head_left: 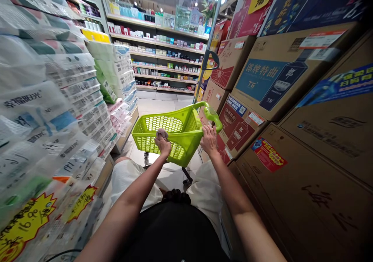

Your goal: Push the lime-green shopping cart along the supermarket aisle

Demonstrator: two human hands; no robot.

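A lime-green shopping cart [177, 149] with a perforated basket stands in front of me, turned sideways with its handle [214, 118] to the right. My left hand [163, 144] is closed around a bunched greyish-pink cloth [161, 134] at the basket's near rim. With its fingers bent over the edge, my right hand [209, 139] grips the cart near the base of the handle. The bottom of the basket is largely hidden behind its near wall. Below it, a caster wheel [187, 181] shows on the floor.
Wrapped tissue packs [78, 83] are piled along the left, with yellow price signs [29, 223] lower down. Stacked cardboard cartons [262, 75] line the right, close to the cart handle. A grey pole [214, 25] rises beside them. Shelves of small goods [163, 54] stand across the tiled floor [157, 101].
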